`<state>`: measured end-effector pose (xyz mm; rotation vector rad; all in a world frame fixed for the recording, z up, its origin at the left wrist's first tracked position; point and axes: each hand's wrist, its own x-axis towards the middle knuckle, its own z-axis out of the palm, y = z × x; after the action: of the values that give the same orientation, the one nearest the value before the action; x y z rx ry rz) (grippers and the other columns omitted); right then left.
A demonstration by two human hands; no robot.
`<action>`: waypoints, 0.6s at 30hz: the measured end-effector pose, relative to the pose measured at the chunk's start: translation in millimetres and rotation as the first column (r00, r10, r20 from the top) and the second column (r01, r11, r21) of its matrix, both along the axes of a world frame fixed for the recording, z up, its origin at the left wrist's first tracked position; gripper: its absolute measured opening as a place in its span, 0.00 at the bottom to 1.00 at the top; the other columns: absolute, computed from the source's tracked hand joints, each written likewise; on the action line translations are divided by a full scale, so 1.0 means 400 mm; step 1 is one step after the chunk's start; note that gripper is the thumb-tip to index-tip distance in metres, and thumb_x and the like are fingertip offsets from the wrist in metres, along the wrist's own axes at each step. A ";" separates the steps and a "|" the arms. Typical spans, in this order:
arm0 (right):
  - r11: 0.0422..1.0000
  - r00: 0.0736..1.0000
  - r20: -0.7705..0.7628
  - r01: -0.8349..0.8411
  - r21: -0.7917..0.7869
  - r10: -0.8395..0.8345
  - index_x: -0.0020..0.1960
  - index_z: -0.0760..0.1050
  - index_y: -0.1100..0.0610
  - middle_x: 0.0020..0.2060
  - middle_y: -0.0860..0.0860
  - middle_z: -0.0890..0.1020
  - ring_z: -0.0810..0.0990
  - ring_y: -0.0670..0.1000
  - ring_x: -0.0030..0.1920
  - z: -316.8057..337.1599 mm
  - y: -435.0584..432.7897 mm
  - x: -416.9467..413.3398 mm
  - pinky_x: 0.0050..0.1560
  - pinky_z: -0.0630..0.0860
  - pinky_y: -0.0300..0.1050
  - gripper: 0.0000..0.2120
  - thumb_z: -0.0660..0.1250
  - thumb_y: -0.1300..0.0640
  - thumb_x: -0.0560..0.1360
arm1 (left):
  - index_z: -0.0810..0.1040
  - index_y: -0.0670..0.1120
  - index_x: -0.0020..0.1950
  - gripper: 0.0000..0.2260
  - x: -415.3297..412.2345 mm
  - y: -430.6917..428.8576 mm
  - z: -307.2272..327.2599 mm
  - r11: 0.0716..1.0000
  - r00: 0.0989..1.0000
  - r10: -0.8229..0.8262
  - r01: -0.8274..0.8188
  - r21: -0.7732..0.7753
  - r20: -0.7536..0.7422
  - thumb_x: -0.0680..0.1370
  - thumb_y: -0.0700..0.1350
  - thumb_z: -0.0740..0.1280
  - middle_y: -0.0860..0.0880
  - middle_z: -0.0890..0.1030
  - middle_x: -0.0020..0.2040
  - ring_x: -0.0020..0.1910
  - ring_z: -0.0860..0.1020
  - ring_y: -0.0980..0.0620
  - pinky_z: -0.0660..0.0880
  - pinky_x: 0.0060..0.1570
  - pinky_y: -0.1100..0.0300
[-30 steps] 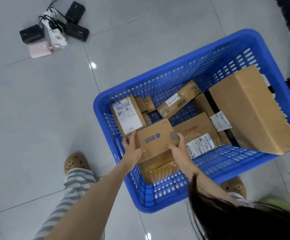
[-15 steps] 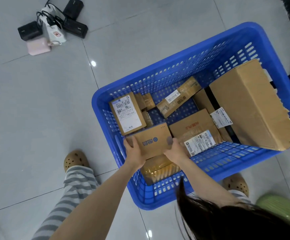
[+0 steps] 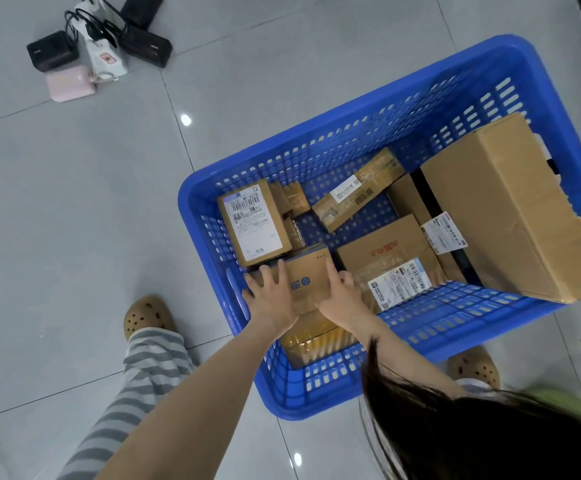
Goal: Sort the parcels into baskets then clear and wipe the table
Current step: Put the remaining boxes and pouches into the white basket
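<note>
Between the two hands, low inside the blue basket [image 3: 317,393], I see the small box [image 3: 308,277]: plain brown cardboard, squared, with a blue printed mark on top. The left hand [image 3: 270,297] lies on its left side with fingers splayed and fairly straight. The right hand [image 3: 342,296] curls its fingers over the right edge, index stretched along it.

Just beyond the left hand sits a labelled box [image 3: 254,223], its white sticker covering most of the face. Just right of the right hand lies a flat carton [image 3: 386,251] with red print and a label. Further right, a large carton [image 3: 511,209] with one ragged edge rests against the perforated plastic wall. Under the wrists a box wrapped in glossy tape [image 3: 313,341] shows. Dark hair [image 3: 455,427] blocks the near right corner. Well beyond the left hand, chargers [image 3: 102,46] lie on glossy grey tiles [image 3: 74,202].
</note>
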<state>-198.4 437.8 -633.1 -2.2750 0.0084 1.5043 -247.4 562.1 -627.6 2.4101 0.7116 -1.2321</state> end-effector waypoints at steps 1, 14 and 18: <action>1.000 1.000 0.000 0.016 -0.001 -0.016 0.77 0.37 0.44 0.67 0.54 0.58 0.66 0.59 0.64 -0.001 0.001 0.000 0.65 0.66 0.51 0.41 0.63 0.54 0.76 | 0.42 0.48 0.77 0.38 0.004 0.004 -0.003 1.000 1.000 -0.028 0.028 0.007 0.008 0.76 0.45 0.65 0.41 0.49 0.74 0.73 0.47 0.32 0.54 0.72 0.42; 0.993 0.989 0.102 -0.101 -0.064 0.107 0.75 0.33 0.42 0.59 0.57 0.71 0.66 0.60 0.62 -0.012 0.001 0.006 0.56 0.65 0.52 0.40 0.60 0.50 0.77 | 0.61 0.47 0.71 0.24 0.048 0.088 -0.064 0.983 0.997 -0.042 0.028 -0.184 -0.071 0.76 0.43 0.63 0.46 0.72 0.66 0.68 0.66 0.44 0.58 0.67 0.46; 0.974 0.969 0.121 -0.204 -0.100 0.216 0.75 0.36 0.39 0.62 0.59 0.67 0.65 0.61 0.62 -0.011 -0.006 -0.015 0.59 0.64 0.57 0.37 0.58 0.47 0.78 | 0.63 0.44 0.70 0.28 0.001 0.045 -0.087 0.972 0.988 -0.050 0.016 -0.233 -0.143 0.74 0.53 0.67 0.47 0.70 0.68 0.68 0.67 0.45 0.66 0.66 0.47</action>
<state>-204.2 435.5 -637.7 -2.5075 -0.2154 1.4780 -247.0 580.3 -662.3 2.1664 0.5363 -1.4340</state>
